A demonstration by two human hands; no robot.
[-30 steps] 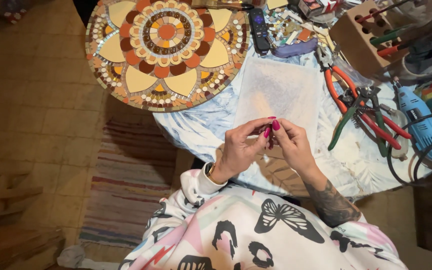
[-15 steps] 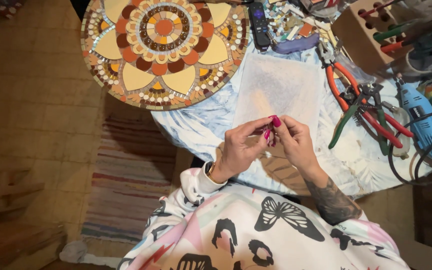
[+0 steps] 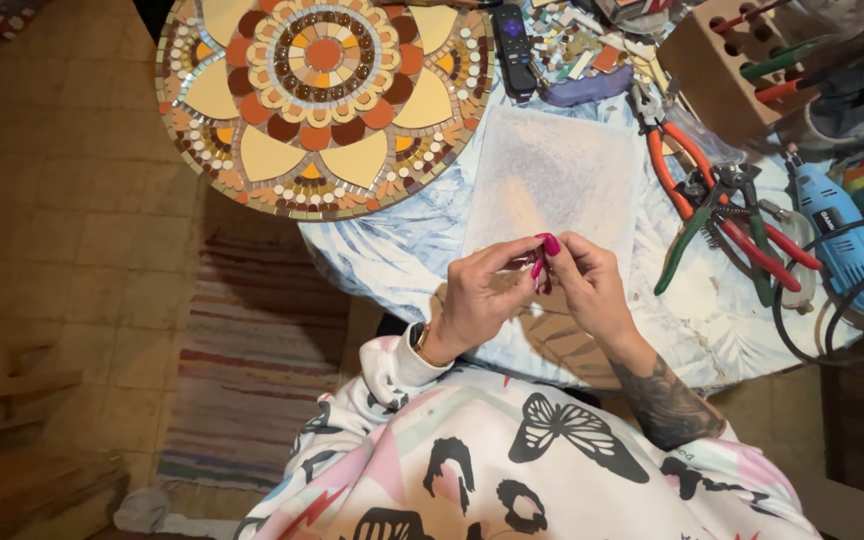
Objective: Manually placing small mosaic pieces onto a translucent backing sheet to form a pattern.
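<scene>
- Biggest thing in view is the round mosaic tabletop, a flower pattern in oranges, browns and creams, sitting at the far left and hanging partly over the table edge.
- Then the worktable cloth, pale with a blue leafy print, with a white sheet spread on it just beyond the hands.
- Over on the right, a blue rotary tool with its cord looped, and a heap of orange- and green-handled nippers between it and the sheet.
- A dark remote lies at the far edge beside a scatter of little tile bits.
- The left hand and right hand meet over the near edge of the cloth, fingertips pinched together, both mostly closed.
- Smallest: whatever tiny piece they're pinching. It sits right between the two sets of fingertips, touching both, so neither hand is nearer. It's too hidden by the red nails to tell its shape or long axis.
</scene>
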